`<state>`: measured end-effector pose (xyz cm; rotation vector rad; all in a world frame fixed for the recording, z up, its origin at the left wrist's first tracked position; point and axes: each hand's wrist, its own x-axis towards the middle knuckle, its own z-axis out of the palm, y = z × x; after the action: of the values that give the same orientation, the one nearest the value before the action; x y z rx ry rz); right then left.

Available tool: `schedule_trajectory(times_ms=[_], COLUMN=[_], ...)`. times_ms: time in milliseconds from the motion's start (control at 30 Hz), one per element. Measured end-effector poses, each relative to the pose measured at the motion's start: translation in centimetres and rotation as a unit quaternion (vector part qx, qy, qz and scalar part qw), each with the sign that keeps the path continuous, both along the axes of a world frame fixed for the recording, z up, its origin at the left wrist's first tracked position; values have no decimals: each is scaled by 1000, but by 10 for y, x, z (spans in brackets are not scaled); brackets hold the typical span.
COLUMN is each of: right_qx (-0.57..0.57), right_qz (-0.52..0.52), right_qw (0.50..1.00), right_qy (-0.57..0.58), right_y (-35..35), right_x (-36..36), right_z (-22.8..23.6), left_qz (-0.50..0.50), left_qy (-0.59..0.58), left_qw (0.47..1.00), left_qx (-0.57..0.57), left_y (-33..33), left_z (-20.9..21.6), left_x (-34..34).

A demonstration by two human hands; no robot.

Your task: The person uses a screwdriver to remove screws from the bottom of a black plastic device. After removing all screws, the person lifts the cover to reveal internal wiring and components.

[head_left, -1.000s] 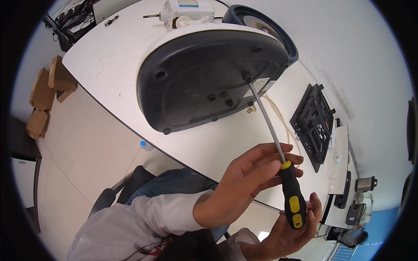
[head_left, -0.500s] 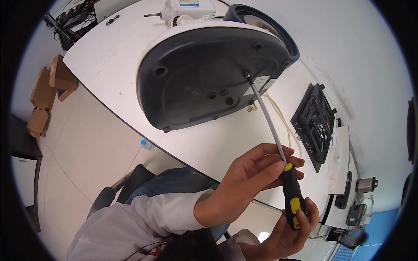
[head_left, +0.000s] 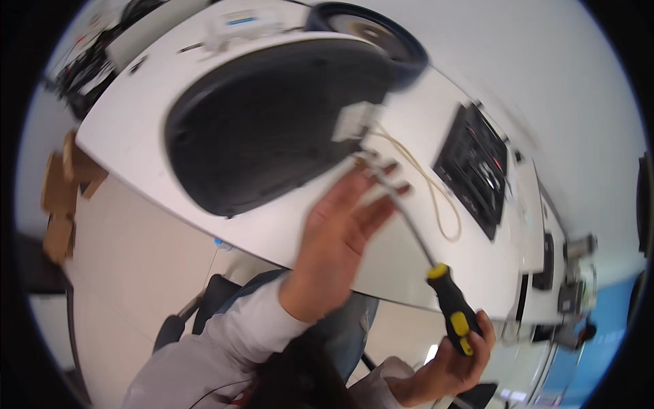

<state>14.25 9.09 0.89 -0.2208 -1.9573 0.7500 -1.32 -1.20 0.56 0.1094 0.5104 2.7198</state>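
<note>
My right hand (head_left: 455,365) is closed round the handle end of a black and yellow screwdriver (head_left: 454,308). The long metal shaft slants up and left, clear of the screw hole in the base. My left hand (head_left: 330,235) is raised at the shaft's tip, its fingers blurred by motion; whether they pinch the tip or something small on it cannot be made out. Just beyond them stands the tilted dark plastic base (head_left: 259,129) of a white-bodied appliance, its underside with a pale label (head_left: 355,121) facing me.
Behind the base lie a white motor-like unit (head_left: 245,26) and a round dark-blue ring-shaped part (head_left: 409,65). A cream cord (head_left: 436,198) curls on the white table (head_left: 126,126). An open black tool case (head_left: 477,170) is at the right. Cardboard boxes (head_left: 58,198) stand on the floor at left.
The screwdriver tip has come out of the hole in the base. My left hand has moved from the shaft's lower end up to its tip. The view has shifted.
</note>
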Motion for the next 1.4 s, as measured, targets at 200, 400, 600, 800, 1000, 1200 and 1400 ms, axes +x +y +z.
schedule_trajectory(times_ms=[200,400,600,800,1000,1200,1400], right_qx=[-86,-138,-162,-167,-146,-149,-146], right_qz=[13,0,-35,-59,-153,-176,-159], right_qw=[996,990,986,984,977,972,975], right_qy=[-13,4,-12,-5,-28,-41,-45], right_y=[12,30,42,74,102,106,104], right_x=[12,26,29,49,74,85,84], right_z=[8,7,-4,-18,-23,-25,-23], left_qz=[-4,-57,-74,-68,20,51,92], left_qy=[-47,-51,-7,215,558,563,595], left_qw=[999,997,989,911,477,457,449], left_qx=[-17,-21,-130,-344,-678,-687,-661], left_y=[7,24,51,89,145,173,189], left_z=[-11,-3,-1,1,-38,-48,-48], left_x=[-9,-1,-11,-51,-73,-75,-74])
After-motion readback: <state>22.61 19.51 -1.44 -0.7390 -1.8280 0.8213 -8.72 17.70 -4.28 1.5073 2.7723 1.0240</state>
